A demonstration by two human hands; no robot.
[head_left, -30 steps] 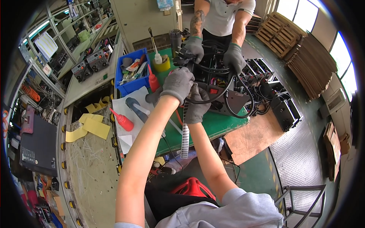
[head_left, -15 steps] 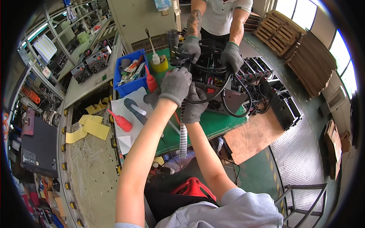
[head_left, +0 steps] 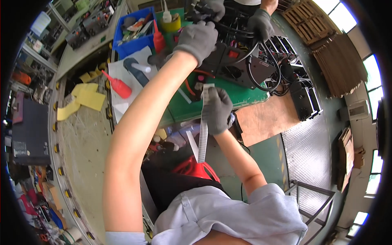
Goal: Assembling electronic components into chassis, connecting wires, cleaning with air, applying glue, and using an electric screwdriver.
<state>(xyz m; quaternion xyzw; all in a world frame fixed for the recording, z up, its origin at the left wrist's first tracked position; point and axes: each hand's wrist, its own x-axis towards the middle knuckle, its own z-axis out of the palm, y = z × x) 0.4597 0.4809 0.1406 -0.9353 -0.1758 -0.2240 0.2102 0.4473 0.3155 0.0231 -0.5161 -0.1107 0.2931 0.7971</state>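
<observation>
My right hand (head_left: 218,111), in a grey glove, is closed on a strip of labels (head_left: 202,139) that hangs down in front of me, folded back at its lower end. My left hand (head_left: 198,43), also gloved, reaches farther forward to the near left side of a black electrical unit (head_left: 254,67) with a red switch. Its fingers are curled, and what they hold, if anything, is hidden. Across the table, another person's gloved hands rest at the unit: one beside a black plug (head_left: 201,7), the other (head_left: 260,25) at the black cables.
On the green table (head_left: 175,108) are a blue bin (head_left: 132,50) of tools, yellow tape (head_left: 171,25) and a red bottle (head_left: 157,38). Another red bottle (head_left: 119,86) lies on white paper at left. More black units (head_left: 304,98) stand at right, near wooden pallets (head_left: 308,20).
My right hand has drawn back toward me with the label strip, away from the unit. My left hand stays forward at the unit. The view has tilted downward.
</observation>
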